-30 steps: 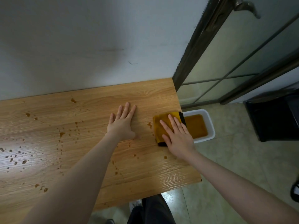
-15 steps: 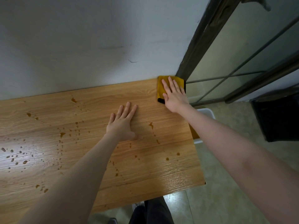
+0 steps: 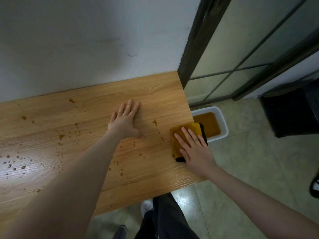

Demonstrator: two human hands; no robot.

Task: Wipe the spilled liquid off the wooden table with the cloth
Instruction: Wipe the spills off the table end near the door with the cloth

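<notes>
The right hand (image 3: 195,149) lies flat on the cloth (image 3: 185,135), fingers (image 3: 189,135) straight and slightly spread, pressing the folded yellow pad against the bench (image 3: 155,94) at its right edge. The flat palm spreads pressure over the whole pad, which suits wiping rather than lifting. The cloth slightly overhangs the edge, directly above a white tub (image 3: 219,118) on the floor that holds brown liquid; this placement probably lets wiped liquid be pushed off into the tub. The left hand (image 3: 125,120) rests palm down on the bench near its middle, fingers straight and together, holding nothing; it appears to brace the body. The spill (image 3: 155,121) lies as brown drops scattered between the two hands, along the near side and thickly toward the far left. The strip beside the right edge looks mostly clean. Judged from this, most of the wiping remains.
</notes>
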